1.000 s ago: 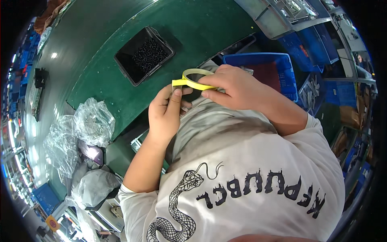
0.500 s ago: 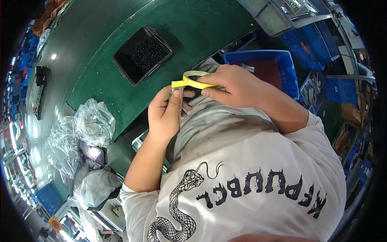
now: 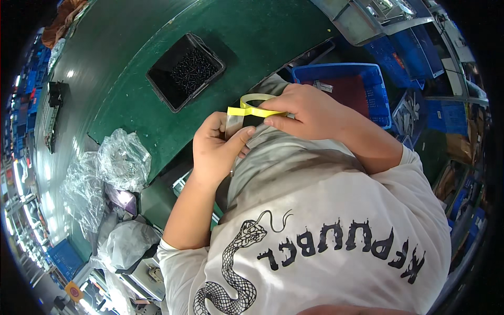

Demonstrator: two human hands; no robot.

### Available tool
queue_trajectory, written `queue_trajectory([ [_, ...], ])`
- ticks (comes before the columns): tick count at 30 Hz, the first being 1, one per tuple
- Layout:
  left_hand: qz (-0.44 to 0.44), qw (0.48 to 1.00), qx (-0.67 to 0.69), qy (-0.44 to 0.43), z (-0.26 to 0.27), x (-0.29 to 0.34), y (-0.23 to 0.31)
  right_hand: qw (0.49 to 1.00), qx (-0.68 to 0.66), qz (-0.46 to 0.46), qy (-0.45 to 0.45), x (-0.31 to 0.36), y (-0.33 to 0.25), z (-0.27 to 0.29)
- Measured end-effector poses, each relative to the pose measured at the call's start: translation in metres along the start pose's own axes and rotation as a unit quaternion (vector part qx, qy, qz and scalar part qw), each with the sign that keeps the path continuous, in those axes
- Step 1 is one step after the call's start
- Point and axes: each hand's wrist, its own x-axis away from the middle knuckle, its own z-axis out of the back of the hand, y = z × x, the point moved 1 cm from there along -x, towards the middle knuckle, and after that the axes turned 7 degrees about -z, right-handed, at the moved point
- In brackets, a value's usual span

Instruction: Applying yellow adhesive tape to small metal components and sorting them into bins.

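My left hand (image 3: 218, 149) is closed around a small flat grey piece (image 3: 234, 125), its thumb lifted to the side of it. Across the top of that piece lies one end of a bright yellow strip (image 3: 244, 111), which looks like tape. The strip curves up in a loop between the hands. Its other side is pinched between the thumb and fingers of my right hand (image 3: 307, 113). Both hands are in front of my body, just off the edge of the green table (image 3: 257, 52).
A black bin (image 3: 157, 86) of small dark screw-like parts stands on the table ahead. To the right is a blue crate (image 3: 379, 100) with a few metal pieces and a reddish lining. Clear plastic bags (image 3: 123, 160) lie at the left. Metal trays (image 3: 357, 23) stand at the far right.
My left thumb has moved off the grey piece towards the right, exposing more of it. The left end of the yellow strip has shifted slightly right. My right hand has barely moved.
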Motion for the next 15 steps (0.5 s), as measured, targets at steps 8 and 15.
queue_trajectory([
  [8,0.011,0.998,0.014,0.056,-0.003,-0.002,0.004,1.0,-0.005,-0.022,-0.003,0.001,0.002,-0.002],
  [15,0.01,0.997,-0.073,0.024,0.0,-0.005,0.007,1.0,-0.008,-0.017,-0.001,0.001,0.006,-0.005],
])
